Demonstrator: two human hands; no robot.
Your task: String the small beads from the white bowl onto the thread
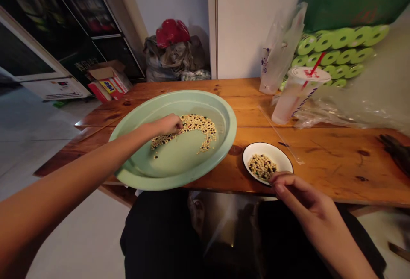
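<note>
Lightly, the hard, slippery little beans (188,126) are best taken by fingertip pinch; they are arced from 8 to 3 o'clock in a green basin (205,172), with the left hand (171,124) curled among them and the right hand (304,195) pressed together beside a white bowl (267,148).

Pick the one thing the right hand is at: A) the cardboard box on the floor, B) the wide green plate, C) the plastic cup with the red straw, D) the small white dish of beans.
D. The fingertips of the right hand are at the rim of the small white dish, which holds pale and dark beans.
</note>
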